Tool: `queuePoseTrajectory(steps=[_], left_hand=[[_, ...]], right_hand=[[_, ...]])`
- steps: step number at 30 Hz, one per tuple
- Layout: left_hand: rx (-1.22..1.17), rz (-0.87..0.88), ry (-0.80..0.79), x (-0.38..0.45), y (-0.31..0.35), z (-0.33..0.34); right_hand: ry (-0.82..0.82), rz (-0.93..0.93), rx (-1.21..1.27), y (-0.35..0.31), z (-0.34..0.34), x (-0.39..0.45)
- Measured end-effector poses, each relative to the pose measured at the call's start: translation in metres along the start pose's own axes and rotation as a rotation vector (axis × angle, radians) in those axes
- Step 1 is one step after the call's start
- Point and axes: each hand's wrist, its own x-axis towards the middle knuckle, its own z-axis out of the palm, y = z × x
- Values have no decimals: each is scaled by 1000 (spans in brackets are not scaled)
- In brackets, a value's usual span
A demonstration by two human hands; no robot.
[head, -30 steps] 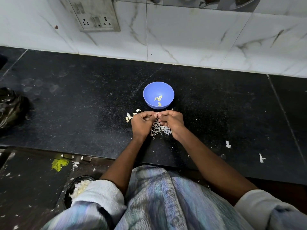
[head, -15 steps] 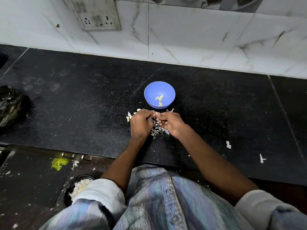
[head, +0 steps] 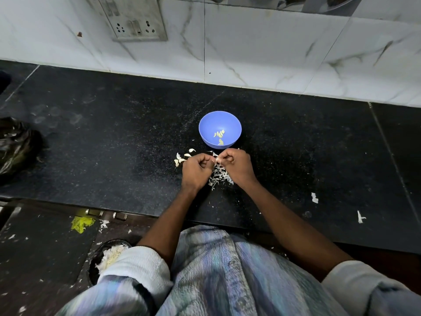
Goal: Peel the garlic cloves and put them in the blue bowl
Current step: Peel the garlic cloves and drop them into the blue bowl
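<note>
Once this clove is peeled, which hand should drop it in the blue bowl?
Right, probably. Both hands pinch the clove, but the right hand sits directly below the blue bowl, nearer its rim; the left hand lies off to the side.

I have one view only, a wide-angle camera on the person's head, looking forward and steeply down over the chest at the black counter (head: pixel 114 137). The tiled wall (head: pixel 262 42) fills the top, the floor (head: pixel 34 258) the lower left, edges curving.
</note>
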Motion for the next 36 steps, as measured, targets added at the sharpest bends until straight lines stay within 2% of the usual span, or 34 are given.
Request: queuePoseTrajectory(steps=[4, 8, 12, 17, 19, 22, 25, 27, 29, 32, 34, 36], left_hand=[[45, 52, -52, 0, 3, -5], [-21, 29, 48, -2, 4, -4], [-135, 20, 50, -1, 1, -5], [-138, -32, 73, -3, 1, -1], [-14, 83, 84, -4, 0, -1], [260, 335, 99, -2, -2, -5], [416, 447, 107, 1, -3, -4], [320, 311, 61, 2, -3, -1], [81, 65, 3, 5, -3, 1], [-310, -191, -62, 7, -4, 3], [-455, -262, -76, 4, 0, 1], [-317, -162, -21, 3, -2, -3]], right_hand=[[-19, -60, -53, 1, -3, -1], [-74, -58, -24, -3, -4, 1], [-91, -63, -33, -2, -3, 2], [-60, -26, -25, -2, -1, -2], [-72, 19, 10, -5, -3, -3], [-175, 231, 240, -9, -7, -1], [-211, 345, 334, -8, -9, -1], [-152, 257, 245, -1, -8, 0], [-93, 66, 73, 4, -6, 2], [-60, -172, -69, 3, -8, 3], [-78, -211, -75, 1, -10, 6], [-135, -121, -24, -3, -9, 6]])
